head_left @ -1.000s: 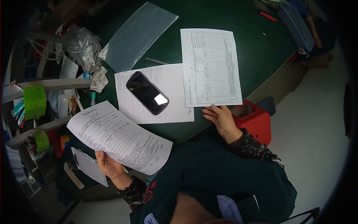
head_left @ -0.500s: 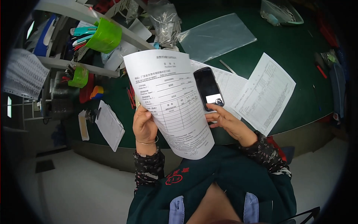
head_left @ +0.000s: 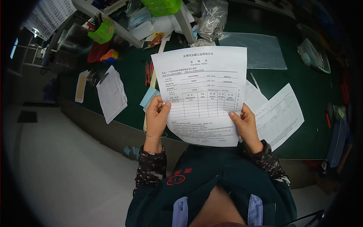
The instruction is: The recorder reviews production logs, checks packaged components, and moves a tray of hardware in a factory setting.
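Note:
A printed paper form (head_left: 202,81) with a ruled table is held up nearly flat in front of me. My left hand (head_left: 157,114) pinches its left edge, thumb on the front. At the lower right edge my right hand (head_left: 245,126) grips it the same way, fingers behind the sheet. Another printed sheet (head_left: 283,117) lies on the table to the right, over part of a paper with a dense grid (head_left: 254,97). A blue slip of paper (head_left: 150,97) shows beside my left hand. The form hides the table behind it, and the phone is out of sight.
On the dark green table (head_left: 242,77) lie a clear plastic sleeve (head_left: 254,49) and a bag of metal parts (head_left: 214,19). To the left are stacked papers (head_left: 112,94), red-handled tools (head_left: 147,72) and a green holder (head_left: 102,32) on a shelf frame. A tray (head_left: 313,55) stands far right.
My right hand has left the phone's side and taken the form's right edge. The form has been spread flatter to the right and now covers where the phone lay. The view has shifted.

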The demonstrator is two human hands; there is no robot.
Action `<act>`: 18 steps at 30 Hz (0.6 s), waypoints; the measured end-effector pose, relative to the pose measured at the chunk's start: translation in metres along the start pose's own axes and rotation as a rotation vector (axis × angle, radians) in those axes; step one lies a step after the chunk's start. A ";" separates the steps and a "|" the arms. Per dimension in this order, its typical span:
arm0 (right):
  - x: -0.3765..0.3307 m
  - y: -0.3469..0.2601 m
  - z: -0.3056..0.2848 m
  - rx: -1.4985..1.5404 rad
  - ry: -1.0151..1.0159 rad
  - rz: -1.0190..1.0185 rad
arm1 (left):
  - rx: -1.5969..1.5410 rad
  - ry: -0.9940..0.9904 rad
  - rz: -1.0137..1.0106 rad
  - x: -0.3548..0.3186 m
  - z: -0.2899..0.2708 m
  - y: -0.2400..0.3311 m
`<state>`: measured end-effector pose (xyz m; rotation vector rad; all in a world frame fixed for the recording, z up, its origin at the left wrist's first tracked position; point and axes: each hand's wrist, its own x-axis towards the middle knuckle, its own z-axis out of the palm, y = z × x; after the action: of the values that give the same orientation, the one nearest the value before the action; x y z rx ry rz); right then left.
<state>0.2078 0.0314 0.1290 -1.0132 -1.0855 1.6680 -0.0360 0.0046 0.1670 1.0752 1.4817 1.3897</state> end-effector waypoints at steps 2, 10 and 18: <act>0.001 0.001 0.002 0.075 -0.025 0.091 | -0.047 0.045 -0.022 -0.004 -0.001 0.001; 0.006 0.004 0.012 0.121 -0.110 0.110 | -0.058 0.135 -0.020 -0.022 -0.011 -0.001; 0.009 0.004 0.010 0.118 -0.153 0.139 | -0.100 0.177 -0.002 -0.033 -0.009 -0.003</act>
<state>0.1946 0.0365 0.1269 -0.9149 -1.0196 1.9247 -0.0351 -0.0296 0.1653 0.9075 1.5190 1.5741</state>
